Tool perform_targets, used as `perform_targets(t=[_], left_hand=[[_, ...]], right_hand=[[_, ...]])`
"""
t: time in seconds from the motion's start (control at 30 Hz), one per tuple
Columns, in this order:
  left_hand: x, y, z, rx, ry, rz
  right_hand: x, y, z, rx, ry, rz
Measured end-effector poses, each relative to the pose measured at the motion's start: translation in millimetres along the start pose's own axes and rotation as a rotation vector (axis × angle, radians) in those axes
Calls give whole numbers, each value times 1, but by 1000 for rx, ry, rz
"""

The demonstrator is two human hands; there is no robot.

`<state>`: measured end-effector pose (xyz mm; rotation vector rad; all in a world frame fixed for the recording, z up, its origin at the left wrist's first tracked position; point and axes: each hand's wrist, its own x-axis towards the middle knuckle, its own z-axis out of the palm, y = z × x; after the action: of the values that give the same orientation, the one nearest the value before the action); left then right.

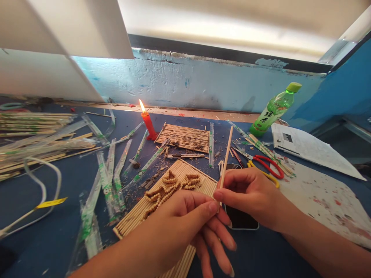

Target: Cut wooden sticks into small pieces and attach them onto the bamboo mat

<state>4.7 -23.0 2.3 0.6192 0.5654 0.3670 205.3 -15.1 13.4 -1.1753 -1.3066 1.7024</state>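
1 stick is slanting up by the right edge of the mat. The right hand is pinching it; whether the left hand, at its lower end, is gripping, I can't tell.

thin stick | pale, straight | held nearly upright | top leaning right

Blue tabletop, pale brown strip along far edge. Light blue wall behind, rough paint, chipped upper edge; dark horizontal bar above it. Bright, washed-out pale surface higher up. White panels far left. Deeper blue wall far right.
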Motion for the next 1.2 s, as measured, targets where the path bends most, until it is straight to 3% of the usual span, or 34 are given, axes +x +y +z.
perform_targets(t=[0.37,0.63,0.77,0.87,0.97,1.03,1.1,1.2], left_hand=[[-5,4,4,106,55,-38],[-5,3,8,129,84,-63],[-7,5,11,159,149,-38],[-6,6,13,172,214,-8],[-5,7,14,177,248,3],[-4,7,13,172,252,24],[-5,8,11,169,257,67],[-6,9,8,173,282,140]], right_hand=[[-2,-2,2,25,-30,30],[-4,3,-1,-129,-39,10],[-8,-8,-5,-264,-48,-78],[-11,-25,-29,-558,26,-152],[-11,-30,-74,-1100,279,-167],[-8,-24,-106,-1419,247,-73],[-4,-14,-130,-1514,204,33],[1,-2,-146,-1517,223,107]])
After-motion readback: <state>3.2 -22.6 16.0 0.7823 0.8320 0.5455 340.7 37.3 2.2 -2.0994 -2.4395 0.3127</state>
